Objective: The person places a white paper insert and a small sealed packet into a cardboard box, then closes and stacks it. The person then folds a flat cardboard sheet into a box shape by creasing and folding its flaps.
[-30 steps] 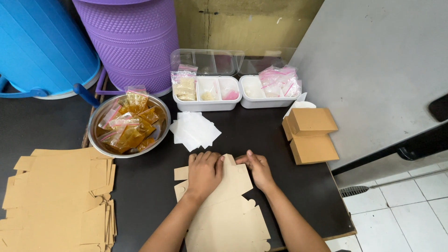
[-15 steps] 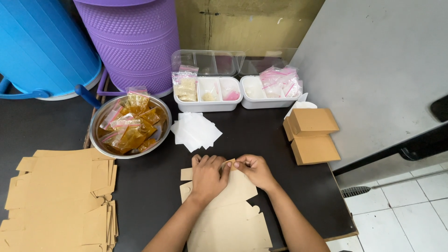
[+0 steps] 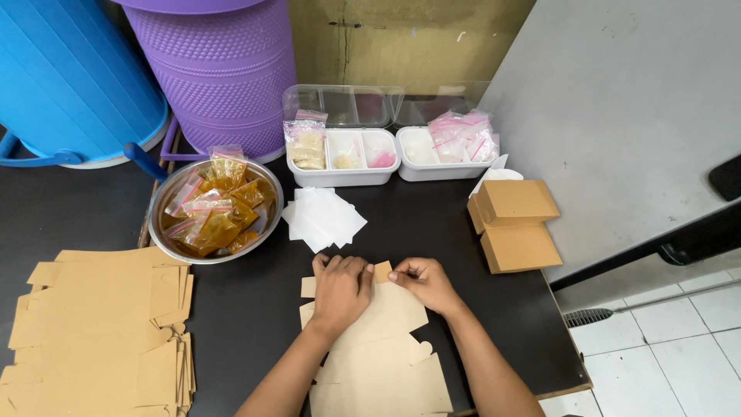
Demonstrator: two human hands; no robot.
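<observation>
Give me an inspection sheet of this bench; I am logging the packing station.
Surface: dark tabletop, mostly covered.
Job's things: flat brown cardboard box blank under both hands; small end flap raised.
Clutter: stack of flat brown blanks; steel bowl of orange sachets; white paper squares; two white divided trays; two folded brown boxes.
Grippers: left hand pressing blank; right hand pinching flap.
Cables: nothing seen.
Surroundings: blue bin, purple bin, tiled floor.
</observation>
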